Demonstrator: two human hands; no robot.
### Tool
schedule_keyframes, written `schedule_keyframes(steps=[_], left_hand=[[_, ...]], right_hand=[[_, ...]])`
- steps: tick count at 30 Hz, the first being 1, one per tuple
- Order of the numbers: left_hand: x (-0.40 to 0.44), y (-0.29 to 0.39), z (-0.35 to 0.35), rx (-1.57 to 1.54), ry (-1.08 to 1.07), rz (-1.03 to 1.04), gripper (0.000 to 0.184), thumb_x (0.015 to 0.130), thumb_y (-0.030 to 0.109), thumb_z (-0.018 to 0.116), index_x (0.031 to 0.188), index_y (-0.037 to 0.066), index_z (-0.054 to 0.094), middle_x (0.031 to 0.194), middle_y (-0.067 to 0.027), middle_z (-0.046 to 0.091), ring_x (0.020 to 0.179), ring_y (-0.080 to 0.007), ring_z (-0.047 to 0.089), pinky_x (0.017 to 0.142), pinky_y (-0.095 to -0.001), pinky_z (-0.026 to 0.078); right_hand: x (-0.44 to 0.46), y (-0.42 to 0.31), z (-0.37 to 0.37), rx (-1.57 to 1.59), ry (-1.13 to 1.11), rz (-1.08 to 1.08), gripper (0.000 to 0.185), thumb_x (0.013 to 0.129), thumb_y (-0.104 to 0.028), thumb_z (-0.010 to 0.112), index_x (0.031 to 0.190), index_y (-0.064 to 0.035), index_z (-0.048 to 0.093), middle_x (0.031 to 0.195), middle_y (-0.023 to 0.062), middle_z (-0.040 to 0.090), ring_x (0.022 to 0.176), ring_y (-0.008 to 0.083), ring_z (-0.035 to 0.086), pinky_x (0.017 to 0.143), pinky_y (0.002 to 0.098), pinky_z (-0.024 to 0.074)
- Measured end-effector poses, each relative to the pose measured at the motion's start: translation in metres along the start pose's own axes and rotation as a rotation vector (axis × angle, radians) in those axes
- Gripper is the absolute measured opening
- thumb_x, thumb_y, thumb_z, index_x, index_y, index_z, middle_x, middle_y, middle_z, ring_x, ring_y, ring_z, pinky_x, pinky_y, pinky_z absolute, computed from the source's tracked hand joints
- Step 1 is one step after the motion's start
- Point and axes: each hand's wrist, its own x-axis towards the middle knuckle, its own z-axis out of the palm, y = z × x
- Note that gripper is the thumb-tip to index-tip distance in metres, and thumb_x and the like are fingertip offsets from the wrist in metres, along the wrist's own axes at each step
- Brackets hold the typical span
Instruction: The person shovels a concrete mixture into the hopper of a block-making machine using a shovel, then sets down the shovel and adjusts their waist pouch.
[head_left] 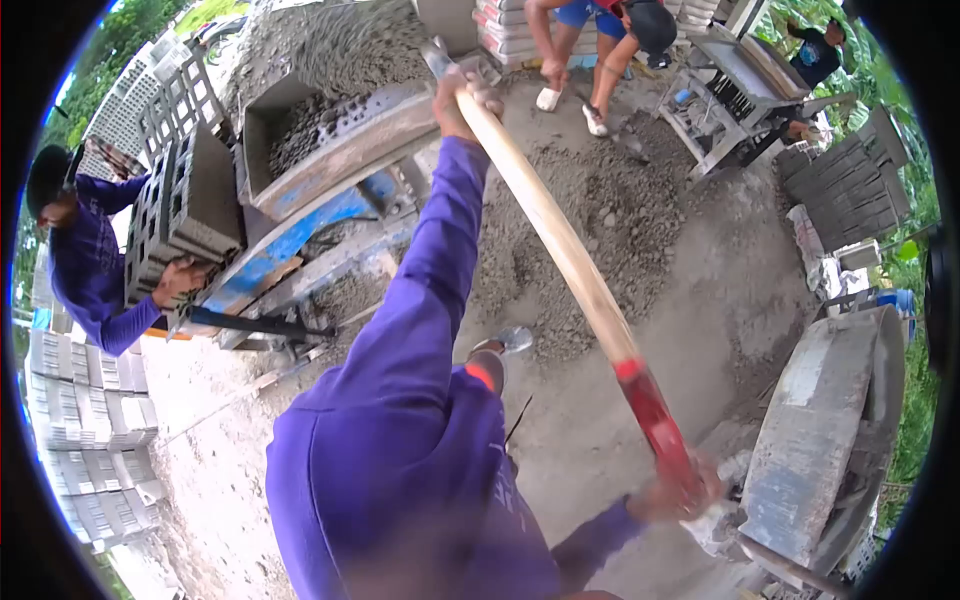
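Note:
A long pale wooden handle with a red lower end slants across the middle of the view. My left hand, on an outstretched purple-sleeved arm, is closed round its upper end, just below a metal piece. Down at the lower right, my right hand grips the red end and is blurred by motion. Beyond my left hand, grey loose material looks smeared, and the tool's head cannot be made out there. Left of that hand is a trough holding gravelly mix.
At the left, a person holds hollow blocks beside a blue-marked frame. Another person bends over a gravel pile. A metal drum stands at right. Block stacks line the left.

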Motion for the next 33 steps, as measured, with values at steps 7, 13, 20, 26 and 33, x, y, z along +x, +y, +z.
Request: schedule_keyframes(steps=[7, 13, 20, 26, 33], left_hand=[[-0.109, -0.028, -0.012, 0.659, 0.324, -0.067, 0.026, 0.081, 0.028, 0.058, 0.090, 0.006, 0.048, 0.062, -0.0081, 0.051, 0.051, -0.0238, 0.055, 0.048, -0.0398, 0.049], [-0.251, -0.223, -0.128, 0.911, 0.498, -0.637, 0.015, 0.078, 0.015, 0.060, 0.078, 0.004, 0.050, 0.059, -0.0107, 0.052, 0.050, -0.0242, 0.056, 0.045, -0.0388, 0.050], [-0.654, -0.352, -0.384, 1.180, 0.832, -1.501, 0.022, 0.077, 0.021, 0.062, 0.073, 0.002, 0.053, 0.057, -0.0115, 0.053, 0.041, -0.0255, 0.053, 0.037, -0.0398, 0.047], [-0.779, -0.360, -0.444, 1.035, 1.153, -1.893, 0.012, 0.075, 0.013, 0.059, 0.073, 0.001, 0.054, 0.057, -0.0107, 0.052, 0.046, -0.0247, 0.054, 0.043, -0.0396, 0.048], [-0.394, -0.454, -0.634, 1.136, 0.838, -1.757, 0.017, 0.077, 0.008, 0.054, 0.062, 0.004, 0.048, 0.054, -0.0120, 0.047, 0.045, -0.0267, 0.051, 0.046, -0.0406, 0.048]], right_hand=[[-0.134, 0.027, -0.073, -0.055, -0.004, 0.212, 0.021, 0.075, -0.016, 0.067, 0.078, -0.0033, 0.051, 0.064, 0.0075, 0.053, 0.055, 0.0203, 0.054, 0.054, 0.0303, 0.0453], [-0.295, 0.030, -0.196, -0.040, 0.456, 1.296, 0.021, 0.078, -0.021, 0.061, 0.073, -0.0040, 0.050, 0.055, 0.0021, 0.043, 0.042, 0.0131, 0.044, 0.039, 0.0238, 0.0369], [-0.385, -0.109, -0.308, -0.607, 0.533, 1.831, 0.012, 0.083, -0.018, 0.055, 0.092, -0.0154, 0.047, 0.064, -0.0027, 0.047, 0.053, 0.0111, 0.045, 0.048, 0.0292, 0.0399], [-0.365, -0.089, -0.306, -0.127, 1.669, 2.043, 0.034, 0.085, -0.025, 0.048, 0.104, 0.0011, 0.059, 0.087, 0.0093, 0.057, 0.091, 0.0232, 0.055, 0.083, 0.0517, 0.0477], [-0.348, 0.171, -0.079, -0.588, 0.845, 2.024, 0.008, 0.083, -0.008, 0.051, 0.077, -0.0095, 0.047, 0.050, -0.0023, 0.040, 0.040, 0.0088, 0.042, 0.037, 0.0236, 0.0394]])
